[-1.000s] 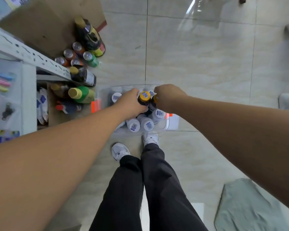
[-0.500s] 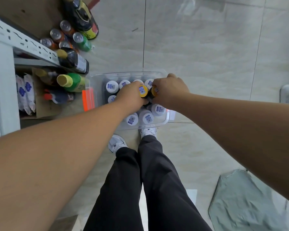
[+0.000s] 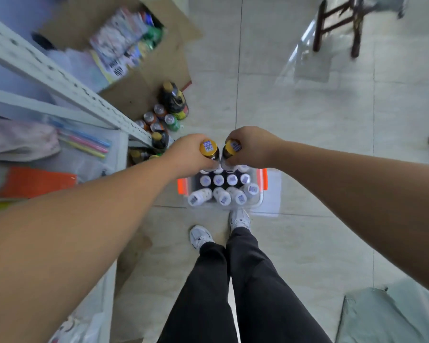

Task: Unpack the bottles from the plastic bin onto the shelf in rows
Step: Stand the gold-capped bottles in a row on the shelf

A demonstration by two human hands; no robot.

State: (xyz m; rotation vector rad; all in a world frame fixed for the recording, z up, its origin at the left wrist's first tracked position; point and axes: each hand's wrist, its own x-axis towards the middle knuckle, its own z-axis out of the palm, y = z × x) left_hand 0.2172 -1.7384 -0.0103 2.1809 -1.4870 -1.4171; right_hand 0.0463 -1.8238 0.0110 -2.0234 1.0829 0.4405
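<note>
A clear plastic bin (image 3: 261, 198) with orange handles sits on the floor by my feet, holding several white-capped bottles (image 3: 218, 180). My left hand (image 3: 187, 154) grips a dark bottle with a yellow cap (image 3: 208, 149), lifted above the bin. My right hand (image 3: 252, 147) grips a second dark yellow-capped bottle (image 3: 232, 147) beside it. Both bottles hang upright, close together, over the bin's far side. The white metal shelf (image 3: 60, 82) stands to the left.
Several bottles (image 3: 164, 120) stand on the floor beside the shelf's corner post. An open cardboard box (image 3: 124, 45) with packets lies behind them. A wooden stool (image 3: 337, 26) is at the far right. A grey-green bag (image 3: 391, 318) lies at lower right.
Both hands have risen out of the bin, each lifting a yellow-capped bottle. The camera has tilted up and back, so the bin sits lower in view.
</note>
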